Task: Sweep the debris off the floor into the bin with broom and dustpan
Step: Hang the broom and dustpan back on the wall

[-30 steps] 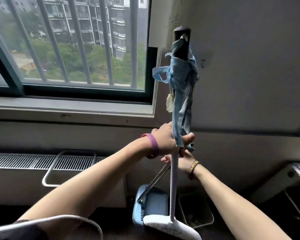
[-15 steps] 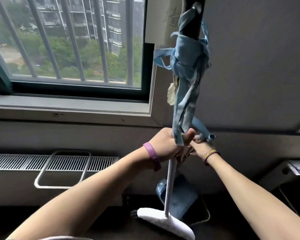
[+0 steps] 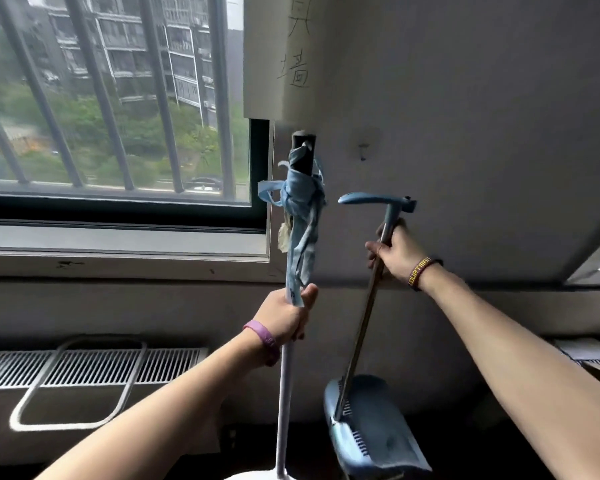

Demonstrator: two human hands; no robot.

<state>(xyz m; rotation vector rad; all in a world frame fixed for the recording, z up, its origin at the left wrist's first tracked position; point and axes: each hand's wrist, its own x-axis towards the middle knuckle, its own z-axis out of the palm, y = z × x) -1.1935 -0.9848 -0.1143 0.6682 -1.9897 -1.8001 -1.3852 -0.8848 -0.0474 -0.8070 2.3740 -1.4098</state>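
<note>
Below a barred window, your left hand (image 3: 286,317) has its fingers clamped on the upright broom (image 3: 284,375), your right hand (image 3: 394,252) gripping the dustpan (image 3: 371,427) handle just beside it, pan hanging floorward.

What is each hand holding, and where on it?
The left hand grips the white broom pole just below its blue cloth wrapping. The right hand grips the blue dustpan's thin metal rod near its top handle.
</note>
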